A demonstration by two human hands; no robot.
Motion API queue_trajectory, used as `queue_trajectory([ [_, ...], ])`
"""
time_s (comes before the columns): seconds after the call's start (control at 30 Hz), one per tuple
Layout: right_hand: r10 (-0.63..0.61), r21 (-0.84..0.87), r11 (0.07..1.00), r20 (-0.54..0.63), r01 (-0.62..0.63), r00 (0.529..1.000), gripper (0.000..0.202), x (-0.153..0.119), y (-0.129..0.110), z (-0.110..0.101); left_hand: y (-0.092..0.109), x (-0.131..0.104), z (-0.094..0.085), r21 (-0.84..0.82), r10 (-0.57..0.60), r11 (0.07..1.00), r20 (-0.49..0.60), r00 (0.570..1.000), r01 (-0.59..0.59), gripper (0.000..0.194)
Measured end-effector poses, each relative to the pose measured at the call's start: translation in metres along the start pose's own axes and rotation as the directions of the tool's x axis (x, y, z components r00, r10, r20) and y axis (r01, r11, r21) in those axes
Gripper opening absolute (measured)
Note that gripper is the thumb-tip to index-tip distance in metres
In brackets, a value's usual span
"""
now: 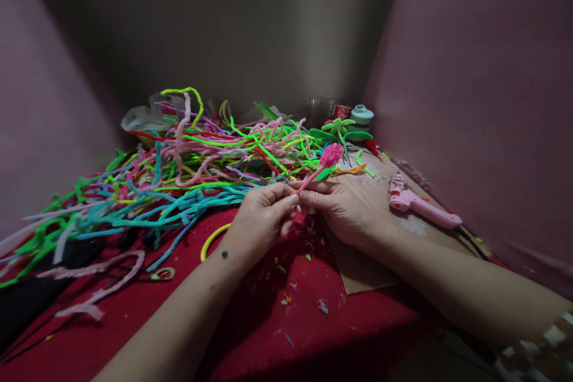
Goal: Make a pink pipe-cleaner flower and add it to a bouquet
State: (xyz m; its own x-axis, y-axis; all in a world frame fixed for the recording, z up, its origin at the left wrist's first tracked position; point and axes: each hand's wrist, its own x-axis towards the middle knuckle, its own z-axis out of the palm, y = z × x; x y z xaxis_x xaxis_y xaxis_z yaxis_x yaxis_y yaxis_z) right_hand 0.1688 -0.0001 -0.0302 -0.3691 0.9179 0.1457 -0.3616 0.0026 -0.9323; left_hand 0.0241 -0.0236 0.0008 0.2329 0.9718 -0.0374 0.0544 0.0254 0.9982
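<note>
Near the middle of the view, a pink fuzzy stem with a rounded, fluffy head [331,156] points up and to the right. Its lower end is pinched between the fingertips of my left hand [267,215] and my right hand [342,209], which meet there. Both hands are closed on the stem, and the fingertips hide its end. Below the fingers another piece of pink-red fuzz [299,222] shows, partly hidden. Behind my hands spreads a large tangled pile of coloured fuzzy stems [215,155].
A pink glue gun [423,206] lies on a brown board [362,268] at the right. Behind it stand a teal-lidded jar [361,116] and a green fuzzy plant shape [339,126]. Scraps dot the red cloth [313,322]. A loose pale pink stem [119,286] lies left.
</note>
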Motion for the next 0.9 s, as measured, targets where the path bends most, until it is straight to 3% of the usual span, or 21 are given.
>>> queue_trajectory([
  [0.17,-0.013,0.011,1.0,0.003,0.013,1.0,0.017,0.0,0.003,-0.002,0.0,0.0,-0.009,-0.118,-0.077,0.989,0.124,0.989,0.092,0.02],
  [0.3,-0.123,-0.062,0.991,-0.011,0.122,0.992,0.014,-0.002,-0.001,0.0,0.003,0.002,-0.018,-0.219,-0.116,0.961,0.234,0.965,0.169,0.013],
  [0.43,-0.139,-0.173,0.976,-0.024,0.133,0.99,0.013,-0.006,-0.01,0.004,0.006,0.004,-0.02,-0.253,-0.151,0.938,0.319,0.936,0.237,0.008],
  [0.53,-0.139,-0.214,0.969,-0.069,0.122,0.988,0.007,-0.007,-0.015,0.006,0.007,0.002,-0.016,-0.164,-0.124,0.971,0.275,0.953,0.174,0.015],
  [0.63,-0.126,-0.212,0.972,-0.121,0.098,0.985,0.009,-0.007,-0.017,0.006,0.002,0.001,-0.009,0.167,0.051,0.983,0.114,0.992,-0.07,0.019],
  [0.7,-0.106,-0.173,0.982,-0.142,0.081,0.984,0.014,-0.006,-0.015,0.006,-0.004,0.002,-0.006,0.479,0.301,0.832,0.036,0.953,-0.281,0.011],
  [0.77,-0.077,-0.145,0.988,-0.157,0.054,0.985,0.017,-0.005,-0.014,0.006,-0.013,0.004,-0.005,0.726,0.527,0.562,0.056,0.848,-0.397,0.008],
  [0.83,-0.051,-0.155,0.988,-0.174,0.024,0.983,0.021,-0.005,-0.014,0.008,-0.02,0.005,-0.005,0.854,0.606,0.341,0.12,0.786,-0.394,0.012],
  [0.9,-0.04,-0.211,0.978,-0.169,0.003,0.985,0.028,-0.006,-0.018,0.01,-0.023,0.006,-0.006,0.906,0.612,0.214,0.167,0.773,-0.365,0.017],
])
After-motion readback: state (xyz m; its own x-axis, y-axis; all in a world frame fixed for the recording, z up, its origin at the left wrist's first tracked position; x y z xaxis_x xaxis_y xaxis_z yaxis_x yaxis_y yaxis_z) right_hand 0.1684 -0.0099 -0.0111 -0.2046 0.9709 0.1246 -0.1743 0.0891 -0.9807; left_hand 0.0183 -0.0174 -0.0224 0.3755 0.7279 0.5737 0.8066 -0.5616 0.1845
